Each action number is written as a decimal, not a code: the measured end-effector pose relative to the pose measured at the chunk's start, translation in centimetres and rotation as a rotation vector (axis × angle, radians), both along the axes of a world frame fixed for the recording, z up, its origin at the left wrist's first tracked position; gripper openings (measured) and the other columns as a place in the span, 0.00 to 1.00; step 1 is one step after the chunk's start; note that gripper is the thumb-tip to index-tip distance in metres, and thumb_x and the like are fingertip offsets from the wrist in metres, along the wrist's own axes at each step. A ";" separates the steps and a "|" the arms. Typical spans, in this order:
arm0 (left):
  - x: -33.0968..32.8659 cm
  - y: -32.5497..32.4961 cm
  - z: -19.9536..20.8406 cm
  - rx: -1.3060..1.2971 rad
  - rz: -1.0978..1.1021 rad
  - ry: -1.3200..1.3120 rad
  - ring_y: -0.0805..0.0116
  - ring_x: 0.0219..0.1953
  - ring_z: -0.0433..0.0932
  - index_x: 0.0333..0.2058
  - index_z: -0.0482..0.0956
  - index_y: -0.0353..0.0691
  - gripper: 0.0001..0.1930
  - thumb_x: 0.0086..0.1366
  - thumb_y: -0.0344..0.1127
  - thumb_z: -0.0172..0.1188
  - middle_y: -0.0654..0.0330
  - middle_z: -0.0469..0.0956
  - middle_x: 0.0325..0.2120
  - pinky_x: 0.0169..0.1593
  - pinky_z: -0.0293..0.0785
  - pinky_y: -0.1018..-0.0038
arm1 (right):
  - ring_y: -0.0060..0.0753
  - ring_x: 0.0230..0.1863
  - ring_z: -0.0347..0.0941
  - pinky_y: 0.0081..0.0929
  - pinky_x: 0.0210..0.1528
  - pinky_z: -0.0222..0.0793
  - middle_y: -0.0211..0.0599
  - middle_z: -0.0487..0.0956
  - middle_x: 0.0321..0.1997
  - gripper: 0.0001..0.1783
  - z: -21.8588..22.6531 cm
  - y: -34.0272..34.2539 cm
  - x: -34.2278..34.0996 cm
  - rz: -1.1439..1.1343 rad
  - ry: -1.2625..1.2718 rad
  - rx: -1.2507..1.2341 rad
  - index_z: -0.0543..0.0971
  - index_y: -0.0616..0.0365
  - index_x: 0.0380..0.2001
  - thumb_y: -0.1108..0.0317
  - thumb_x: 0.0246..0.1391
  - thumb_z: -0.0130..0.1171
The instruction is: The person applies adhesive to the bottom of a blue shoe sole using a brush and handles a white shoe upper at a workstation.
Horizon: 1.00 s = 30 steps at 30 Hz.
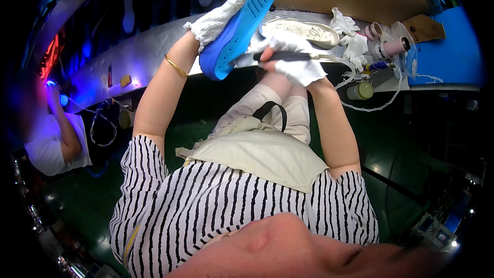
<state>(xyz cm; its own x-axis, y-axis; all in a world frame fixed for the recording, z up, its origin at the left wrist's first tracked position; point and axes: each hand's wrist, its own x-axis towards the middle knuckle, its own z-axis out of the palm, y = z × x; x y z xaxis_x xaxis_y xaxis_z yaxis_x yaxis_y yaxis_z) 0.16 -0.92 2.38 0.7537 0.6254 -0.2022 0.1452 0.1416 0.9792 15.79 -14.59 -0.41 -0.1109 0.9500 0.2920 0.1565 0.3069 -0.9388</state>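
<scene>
My left hand [218, 16], in a white knit glove, is closed on a blue shoe sole [237, 33]. The sole is tilted up above the bench edge, its grooved and dotted face turned to the right. In my right hand [301, 68], also in white glove cloth with bare fingertips showing, is a slim black-handled tool [293, 56]. A pale hose [343, 61] joins the handle's right end. The tool's other end points at the lower part of the blue sole; whether it touches I cannot tell. Just behind my right hand lies a cream shoe sole [303, 32] on the bench.
Crumpled white cloths [354, 45], pink-lidded cups [395, 46] and a blue board [447, 46] are at the bench's right. A yellow-green jar [360, 91] hangs below its edge. At the left, a co-worker's arm [64, 128] reaches toward the bench [98, 67] under purple light.
</scene>
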 end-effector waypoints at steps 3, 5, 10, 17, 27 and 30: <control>-0.4 -0.3 0.5 0.045 0.016 -0.005 0.53 0.40 0.77 0.57 0.63 0.39 0.50 0.47 0.78 0.46 0.44 0.72 0.45 0.39 0.78 0.62 | 0.28 0.31 0.72 0.24 0.35 0.70 0.35 0.76 0.29 0.08 0.6 0.5 -0.1 -0.160 -0.089 0.077 0.76 0.59 0.24 0.81 0.35 0.61; -0.5 0.0 0.2 0.069 0.031 -0.024 0.53 0.40 0.77 0.57 0.63 0.39 0.51 0.47 0.78 0.46 0.44 0.72 0.45 0.38 0.78 0.62 | 0.29 0.31 0.73 0.24 0.36 0.70 0.33 0.76 0.27 0.09 0.2 0.4 0.2 -0.114 -0.166 0.137 0.76 0.58 0.23 0.81 0.35 0.61; -1.8 0.2 1.2 0.048 0.148 -0.252 0.56 0.44 0.76 0.58 0.60 0.40 0.50 0.48 0.78 0.43 0.46 0.71 0.47 0.45 0.76 0.63 | 0.23 0.30 0.73 0.20 0.34 0.70 0.31 0.76 0.27 0.09 1.6 -0.5 1.1 -0.187 -0.143 0.126 0.75 0.59 0.25 0.81 0.37 0.62; -5.6 1.2 -5.5 -0.550 0.208 -0.387 0.58 0.40 0.77 0.54 0.65 0.34 0.39 0.59 0.67 0.43 0.48 0.73 0.46 0.45 0.77 0.68 | 0.21 0.30 0.75 0.18 0.35 0.71 0.33 0.77 0.29 0.11 0.3 -0.7 -0.2 -0.412 0.192 0.008 0.74 0.60 0.31 0.79 0.43 0.64; -0.5 -7.2 -8.1 -0.724 0.145 -0.611 0.63 0.48 0.72 0.57 0.59 0.40 0.37 0.60 0.64 0.46 0.52 0.70 0.47 0.49 0.74 0.69 | 0.20 0.27 0.72 0.18 0.32 0.70 0.30 0.75 0.25 0.11 -1.7 0.4 -1.7 -0.523 0.038 0.143 0.73 0.60 0.28 0.79 0.41 0.64; -0.2 -7.2 -8.6 -0.774 0.210 -0.685 0.62 0.48 0.72 0.58 0.57 0.42 0.39 0.59 0.66 0.45 0.53 0.67 0.50 0.50 0.74 0.68 | 0.18 0.28 0.72 0.16 0.31 0.69 0.32 0.76 0.29 0.13 -1.0 -0.7 -2.9 -0.353 -0.016 0.283 0.72 0.60 0.32 0.82 0.42 0.62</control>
<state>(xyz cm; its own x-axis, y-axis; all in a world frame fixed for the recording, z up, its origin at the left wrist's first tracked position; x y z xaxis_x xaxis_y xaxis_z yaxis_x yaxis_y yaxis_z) 0.00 -8.16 -6.20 0.7495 0.6388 -0.1740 -0.5044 0.7212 0.4749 12.90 -15.30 -1.46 0.1990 0.8135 0.5464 0.3110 0.4763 -0.8224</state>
